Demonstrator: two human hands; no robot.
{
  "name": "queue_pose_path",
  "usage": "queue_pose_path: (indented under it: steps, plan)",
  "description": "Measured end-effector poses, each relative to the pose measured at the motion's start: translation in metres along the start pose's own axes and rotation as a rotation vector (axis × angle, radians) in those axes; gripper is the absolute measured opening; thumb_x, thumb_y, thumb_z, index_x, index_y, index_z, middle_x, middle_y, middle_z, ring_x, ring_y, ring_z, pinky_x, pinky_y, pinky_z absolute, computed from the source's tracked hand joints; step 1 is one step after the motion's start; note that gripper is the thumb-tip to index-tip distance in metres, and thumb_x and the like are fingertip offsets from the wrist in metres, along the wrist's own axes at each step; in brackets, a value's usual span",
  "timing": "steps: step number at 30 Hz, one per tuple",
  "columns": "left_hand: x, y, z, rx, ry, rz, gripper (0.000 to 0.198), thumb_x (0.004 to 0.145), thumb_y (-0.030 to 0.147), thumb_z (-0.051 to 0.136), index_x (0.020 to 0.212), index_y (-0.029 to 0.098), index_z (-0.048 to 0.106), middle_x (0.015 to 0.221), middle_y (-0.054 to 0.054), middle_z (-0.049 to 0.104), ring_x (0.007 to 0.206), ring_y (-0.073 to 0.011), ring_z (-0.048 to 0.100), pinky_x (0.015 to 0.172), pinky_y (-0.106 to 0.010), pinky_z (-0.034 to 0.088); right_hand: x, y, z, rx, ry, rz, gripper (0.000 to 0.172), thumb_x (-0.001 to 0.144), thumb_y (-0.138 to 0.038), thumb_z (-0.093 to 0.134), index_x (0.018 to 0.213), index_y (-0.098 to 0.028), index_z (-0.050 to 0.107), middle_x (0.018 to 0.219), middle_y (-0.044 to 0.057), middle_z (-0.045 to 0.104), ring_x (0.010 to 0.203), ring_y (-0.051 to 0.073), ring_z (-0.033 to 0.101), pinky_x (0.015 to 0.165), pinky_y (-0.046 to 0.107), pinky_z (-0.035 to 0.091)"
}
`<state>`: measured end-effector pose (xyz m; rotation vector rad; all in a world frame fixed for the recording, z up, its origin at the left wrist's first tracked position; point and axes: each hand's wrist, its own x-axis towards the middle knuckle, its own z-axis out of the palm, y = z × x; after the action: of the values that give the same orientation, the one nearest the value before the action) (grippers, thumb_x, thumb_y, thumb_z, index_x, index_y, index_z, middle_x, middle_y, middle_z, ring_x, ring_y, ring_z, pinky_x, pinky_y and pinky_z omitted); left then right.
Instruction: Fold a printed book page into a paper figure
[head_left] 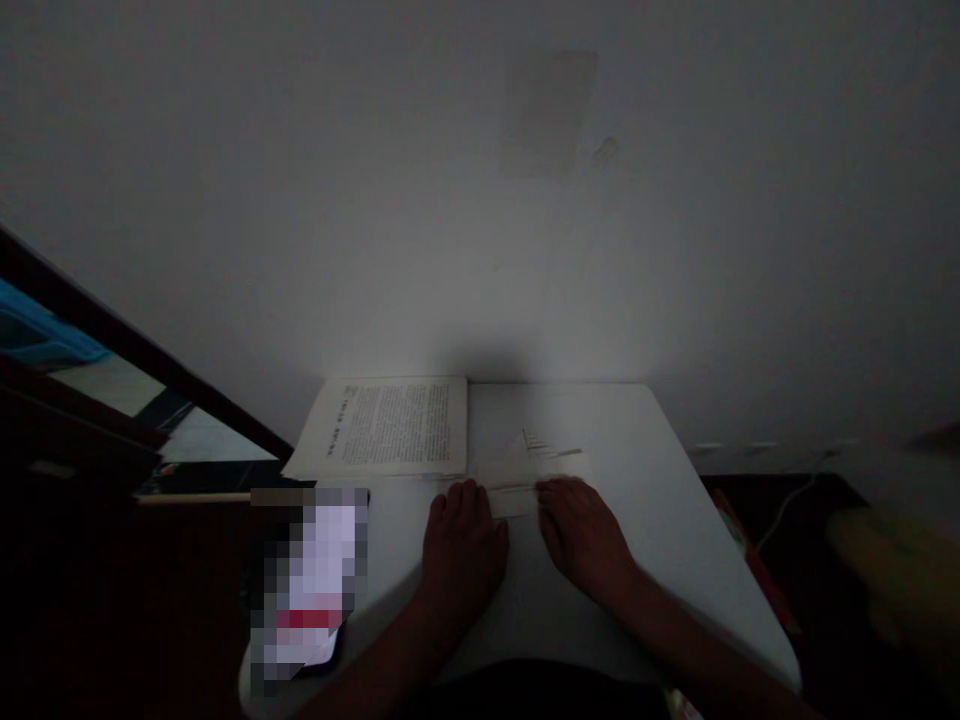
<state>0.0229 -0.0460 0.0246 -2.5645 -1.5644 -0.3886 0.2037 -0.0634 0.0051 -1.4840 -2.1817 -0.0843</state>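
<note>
On the white table, a partly folded sheet of paper (517, 495) lies between my hands, with a pointed flap and some printed lines at its far side. My left hand (465, 545) is at the paper's left edge, its fingers curled and its thumb toward the middle. At the right edge, the bent fingers of my right hand (585, 530) press on the paper. Both hands are closed; the dim light hides the exact grip of the fingertips.
An open printed book (397, 425) lies at the table's far left, against the wall (375, 200). A phone with a pixelated lit screen (322, 560) rests near the left edge of the table (675, 520). A white cable (787, 510) hangs at right.
</note>
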Motion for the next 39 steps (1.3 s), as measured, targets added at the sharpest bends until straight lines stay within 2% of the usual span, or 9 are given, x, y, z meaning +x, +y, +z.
queue_pose_path:
  steps: [3,6,8,16,23,27,30,35,39]
  plan:
    - [0.001,0.011,0.008,-0.037,0.053,0.065,0.040,0.081,0.024,0.047,0.116,0.006,0.053,0.121,-0.018,0.054,0.112,-0.0304,0.048,0.092,-0.046,0.040,0.000,0.000,0.000,0.000,-0.004,-0.002,0.022,0.083,-0.014,0.046,0.100,-0.016,0.059,0.102,0.010,0.065,0.100,0.023,0.056,0.093,0.045,0.043]
    - [0.004,0.023,0.020,-0.114,0.061,0.256,0.042,0.080,0.018,0.044,0.120,0.008,0.050,0.124,-0.016,0.054,0.114,-0.0277,0.049,0.095,-0.044,0.040,0.000,0.001,0.001,0.002,-0.023,-0.003,0.025,0.082,-0.013,0.046,0.103,-0.016,0.059,0.102,0.010,0.065,0.100,0.024,0.056,0.095,0.046,0.041]
    - [0.006,0.028,0.027,-0.146,0.061,0.281,0.042,0.081,0.018,0.043,0.121,0.006,0.050,0.123,-0.018,0.055,0.114,-0.0274,0.049,0.095,-0.043,0.040,-0.001,0.002,0.003,0.013,-0.031,0.003,0.027,0.082,-0.012,0.045,0.105,-0.016,0.059,0.102,0.010,0.065,0.100,0.024,0.056,0.095,0.046,0.041]
    - [0.004,0.027,0.027,-0.189,0.014,0.181,0.047,0.083,0.027,0.046,0.126,0.008,0.045,0.125,-0.016,0.051,0.114,-0.0298,0.046,0.098,-0.047,0.037,-0.005,0.006,0.000,-0.047,-0.027,0.067,0.025,0.083,-0.014,0.045,0.105,-0.014,0.058,0.106,0.011,0.063,0.100,0.025,0.055,0.095,0.043,0.041]
    - [0.007,0.029,0.023,-0.191,-0.018,0.153,0.047,0.084,0.027,0.045,0.127,0.009,0.044,0.124,-0.015,0.049,0.113,-0.0289,0.043,0.101,-0.048,0.032,-0.021,0.038,-0.018,-0.154,-0.016,0.169,0.027,0.085,-0.020,0.046,0.109,-0.013,0.056,0.104,0.012,0.064,0.098,0.025,0.057,0.090,0.040,0.044]
    - [0.009,0.029,0.022,-0.207,-0.035,0.134,0.046,0.083,0.028,0.046,0.126,0.010,0.045,0.122,-0.014,0.050,0.111,-0.0285,0.043,0.100,-0.048,0.031,-0.020,0.046,-0.025,-0.170,-0.042,0.193,0.021,0.085,-0.024,0.047,0.100,-0.014,0.059,0.099,0.012,0.065,0.095,0.024,0.058,0.087,0.039,0.044]
    - [0.011,0.029,0.020,-0.220,-0.045,0.124,0.045,0.083,0.029,0.046,0.125,0.012,0.047,0.121,-0.013,0.050,0.110,-0.0286,0.043,0.099,-0.048,0.031,-0.013,0.048,-0.028,-0.145,-0.073,0.227,0.021,0.085,-0.026,0.047,0.097,-0.015,0.060,0.097,0.012,0.066,0.093,0.024,0.059,0.086,0.038,0.045]
    - [0.012,0.028,0.019,-0.238,-0.036,0.133,0.044,0.083,0.030,0.046,0.123,0.013,0.048,0.119,-0.012,0.051,0.107,-0.0287,0.044,0.096,-0.047,0.033,0.000,0.050,-0.027,-0.029,-0.031,0.278,0.031,0.087,-0.031,0.046,0.111,-0.014,0.054,0.109,0.012,0.062,0.103,0.025,0.055,0.091,0.040,0.042]
    - [0.012,0.026,0.020,-0.257,-0.005,0.131,0.044,0.082,0.030,0.048,0.122,0.013,0.049,0.120,-0.013,0.050,0.106,-0.0288,0.045,0.094,-0.046,0.034,0.011,0.049,-0.025,0.107,-0.059,0.342,0.023,0.084,-0.032,0.049,0.099,-0.017,0.059,0.099,0.010,0.065,0.094,0.025,0.058,0.087,0.040,0.043]
